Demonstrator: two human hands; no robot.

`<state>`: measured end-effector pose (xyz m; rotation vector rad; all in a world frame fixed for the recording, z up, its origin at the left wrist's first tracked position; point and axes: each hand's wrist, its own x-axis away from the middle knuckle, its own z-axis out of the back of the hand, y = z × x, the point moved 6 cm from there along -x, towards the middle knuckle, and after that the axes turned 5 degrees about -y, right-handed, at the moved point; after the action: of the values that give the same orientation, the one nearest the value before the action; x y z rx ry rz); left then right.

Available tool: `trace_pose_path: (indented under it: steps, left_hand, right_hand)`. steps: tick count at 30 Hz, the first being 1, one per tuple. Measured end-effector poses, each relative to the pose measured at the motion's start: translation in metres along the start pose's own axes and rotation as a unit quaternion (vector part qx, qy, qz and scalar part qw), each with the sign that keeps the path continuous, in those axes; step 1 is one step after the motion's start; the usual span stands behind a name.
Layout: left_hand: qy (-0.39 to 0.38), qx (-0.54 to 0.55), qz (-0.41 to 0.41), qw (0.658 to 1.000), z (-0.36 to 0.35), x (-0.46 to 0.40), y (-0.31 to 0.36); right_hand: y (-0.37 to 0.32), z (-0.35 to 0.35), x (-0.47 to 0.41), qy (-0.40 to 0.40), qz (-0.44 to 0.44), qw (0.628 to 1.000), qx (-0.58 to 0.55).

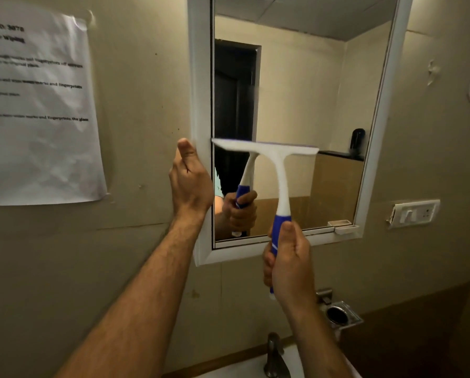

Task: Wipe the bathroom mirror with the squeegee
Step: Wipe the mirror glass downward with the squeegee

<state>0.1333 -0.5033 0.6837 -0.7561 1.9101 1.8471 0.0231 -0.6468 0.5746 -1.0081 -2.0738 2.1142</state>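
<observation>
A white-framed bathroom mirror [310, 91] hangs on the beige wall. My right hand [289, 264] grips the blue handle of a white squeegee [272, 156]. Its blade lies level against the glass, about two thirds of the way down, with its left end at the frame's inner edge. My left hand [190, 181] holds the outer left edge of the mirror frame [199, 105], thumb up on the frame. The glass reflects the squeegee and the hand gripping it.
A printed paper sheet [37, 110] is taped to the wall at the left. A switch plate [415, 212] sits right of the mirror. Below are a tap [276, 356], a white basin [242, 369] and a metal holder [340, 316].
</observation>
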Motion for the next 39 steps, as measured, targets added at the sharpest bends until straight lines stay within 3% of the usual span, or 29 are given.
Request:
trace_pose_path:
  steps: [6,10,18,24,32,39]
  left_hand:
    - [0.003,0.002,0.002,1.0,0.002,0.002,-0.004]
    - [0.004,-0.005,-0.005,1.0,0.003,0.002,-0.003]
    - [0.009,0.0,-0.013,1.0,0.001,-0.002,0.009]
    - [0.028,-0.015,-0.008,0.999,0.005,-0.005,0.001]
    - [0.007,-0.003,-0.005,1.0,0.001,0.0,0.004]
    - [0.015,-0.002,0.001,1.0,0.002,-0.002,0.006]
  right_hand:
    - [0.039,0.01,0.023,0.003,-0.055,0.998,0.012]
    - [0.027,0.004,0.019,-0.015,-0.051,0.998,-0.025]
    - [0.044,0.012,0.026,0.027,-0.044,0.998,0.022]
    - [0.091,0.014,0.066,0.019,-0.102,0.995,0.008]
    - [0.042,0.019,0.027,0.027,-0.019,0.999,0.029]
    - [0.093,0.023,0.055,0.029,-0.056,0.998,0.029]
